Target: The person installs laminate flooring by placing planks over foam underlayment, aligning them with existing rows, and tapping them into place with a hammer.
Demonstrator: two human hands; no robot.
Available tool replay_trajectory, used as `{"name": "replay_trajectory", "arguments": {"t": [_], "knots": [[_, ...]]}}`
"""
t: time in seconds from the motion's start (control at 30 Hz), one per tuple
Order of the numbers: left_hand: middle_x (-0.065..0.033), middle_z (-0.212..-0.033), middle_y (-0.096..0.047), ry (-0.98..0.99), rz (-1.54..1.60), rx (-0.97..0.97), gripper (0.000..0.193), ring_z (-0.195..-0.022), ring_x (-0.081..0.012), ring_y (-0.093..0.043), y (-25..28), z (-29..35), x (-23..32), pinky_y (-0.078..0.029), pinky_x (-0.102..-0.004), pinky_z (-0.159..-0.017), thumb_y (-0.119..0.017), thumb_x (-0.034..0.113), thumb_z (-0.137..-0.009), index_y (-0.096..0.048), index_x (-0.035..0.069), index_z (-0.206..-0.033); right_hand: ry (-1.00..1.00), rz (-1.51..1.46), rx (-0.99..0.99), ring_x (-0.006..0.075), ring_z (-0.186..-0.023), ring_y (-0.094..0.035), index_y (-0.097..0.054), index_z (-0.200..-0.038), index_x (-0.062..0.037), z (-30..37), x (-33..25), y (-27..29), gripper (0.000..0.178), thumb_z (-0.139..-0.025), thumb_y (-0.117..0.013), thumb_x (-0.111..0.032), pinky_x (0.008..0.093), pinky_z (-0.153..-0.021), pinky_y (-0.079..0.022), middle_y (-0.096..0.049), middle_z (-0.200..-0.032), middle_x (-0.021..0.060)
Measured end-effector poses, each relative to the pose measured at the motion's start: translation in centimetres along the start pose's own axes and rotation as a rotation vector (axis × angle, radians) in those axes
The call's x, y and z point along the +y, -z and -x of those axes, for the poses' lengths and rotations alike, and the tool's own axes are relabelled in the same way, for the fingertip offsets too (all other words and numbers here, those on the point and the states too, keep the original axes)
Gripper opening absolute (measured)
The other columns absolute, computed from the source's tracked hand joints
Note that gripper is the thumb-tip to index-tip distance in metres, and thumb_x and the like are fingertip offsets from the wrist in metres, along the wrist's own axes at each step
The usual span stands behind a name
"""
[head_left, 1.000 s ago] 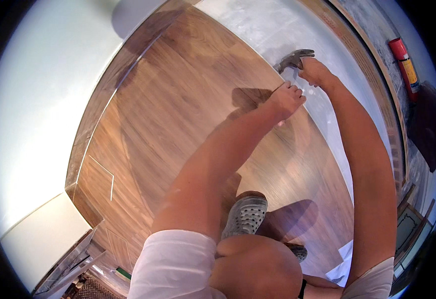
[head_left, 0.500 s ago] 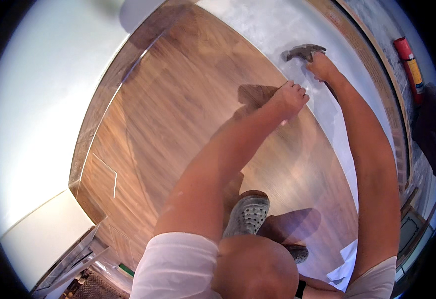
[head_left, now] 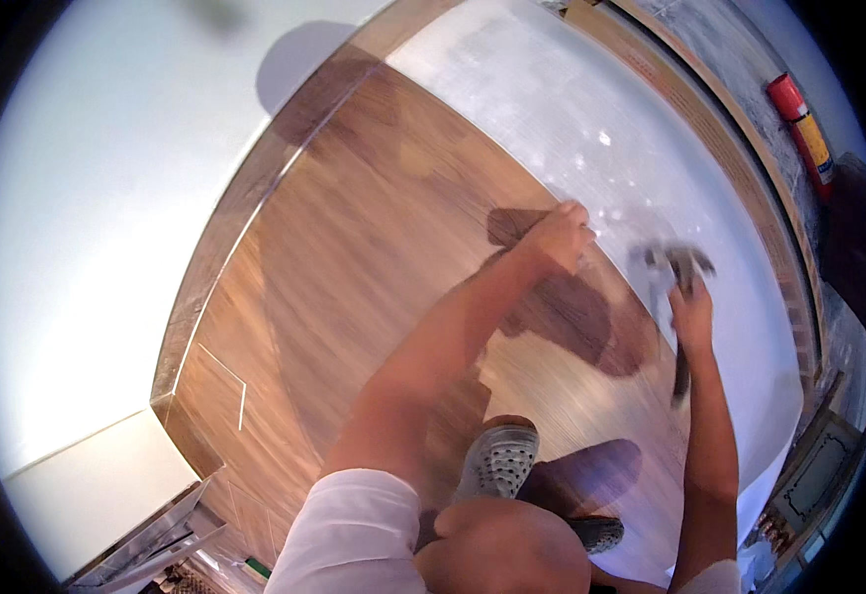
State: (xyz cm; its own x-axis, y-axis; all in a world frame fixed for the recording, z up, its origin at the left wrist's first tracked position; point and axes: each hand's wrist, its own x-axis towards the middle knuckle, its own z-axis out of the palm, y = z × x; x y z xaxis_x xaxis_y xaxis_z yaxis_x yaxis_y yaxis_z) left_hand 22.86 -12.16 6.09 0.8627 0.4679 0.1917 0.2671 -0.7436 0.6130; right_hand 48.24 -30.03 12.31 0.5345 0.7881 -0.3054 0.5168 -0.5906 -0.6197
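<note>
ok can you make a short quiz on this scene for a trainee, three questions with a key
1. Short answer: what tool does the right hand hold?
2. True or false: the left hand is at the edge of the wood-look flooring, where it meets the pale surface.
3. Multiple choice: which colours show on the tube at the upper right?
a) green and white
b) red and yellow
c) blue and pink

Key:
1. A claw hammer.
2. True.
3. b
</note>
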Motion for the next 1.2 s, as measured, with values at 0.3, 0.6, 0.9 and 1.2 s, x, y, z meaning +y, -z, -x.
{"name": "replay_trajectory", "arguments": {"t": [0.3, 0.6, 0.9, 1.2], "knots": [[-0.0134, -0.137, -0.045, 0.077, -0.009, -0.045, 0.052, -0.13, -0.033, -0.042, 0.1, 1.8, 1.1, -0.037, -0.0441, -0.11, -0.068, 0.03, -0.085, -0.055, 0.005, -0.129, -0.179, 0.365, -0.186, 0.0429, -0.075, -0.065, -0.057, -0.117, 0.0036, 25.2, 15.0, -0.1, 0.046, -0.082, -0.071, -0.024, 0.0479, -0.068, -0.051, -0.066, -0.081, 0.0251], [-0.0143, -0.134, -0.055, 0.059, -0.561, 0.034, 0.032, -0.13, -0.0309, -0.047, 11.1, 2.3, -15.0, -0.04, -0.0411, -0.108, -0.047, 0.017, -0.095, -0.06, 0.005, -0.122, -0.005, 0.476, -0.27, 0.0417, -0.077, -0.068, -0.051, -0.126, 0.0023, 28.3, 15.9, -2.5, 0.063, -0.076, -0.076, -0.028, 0.0491, -0.071, -0.055, -0.068, -0.087, 0.0239], [-0.0127, -0.138, -0.049, 0.28, -0.745, -0.467, 0.039, -0.124, -0.0344, -0.052, 22.2, -1.1, -27.9, -0.044, -0.0417, -0.105, -0.045, 0.004, -0.091, -0.051, 0.008, -0.129, -0.181, 0.498, -0.427, 0.0432, -0.095, -0.063, -0.048, -0.128, 0.0032, 28.3, 15.5, -0.9, 0.064, -0.077, -0.075, -0.025, 0.0506, -0.084, -0.05, -0.065, -0.104, 0.0263], [-0.0136, -0.133, -0.05, 0.279, -0.561, -0.414, 0.061, -0.122, -0.0384, -0.051, 24.9, -1.1, -28.0, -0.046, -0.044, -0.1, -0.078, 0.024, -0.078, -0.05, 0.007, -0.13, -0.197, 0.489, -0.455, 0.0445, -0.09, -0.062, -0.05, -0.119, 0.003, 27.8, 15.1, -0.3, 0.052, -0.081, -0.073, -0.024, 0.0509, -0.078, -0.05, -0.064, -0.097, 0.026]]}}
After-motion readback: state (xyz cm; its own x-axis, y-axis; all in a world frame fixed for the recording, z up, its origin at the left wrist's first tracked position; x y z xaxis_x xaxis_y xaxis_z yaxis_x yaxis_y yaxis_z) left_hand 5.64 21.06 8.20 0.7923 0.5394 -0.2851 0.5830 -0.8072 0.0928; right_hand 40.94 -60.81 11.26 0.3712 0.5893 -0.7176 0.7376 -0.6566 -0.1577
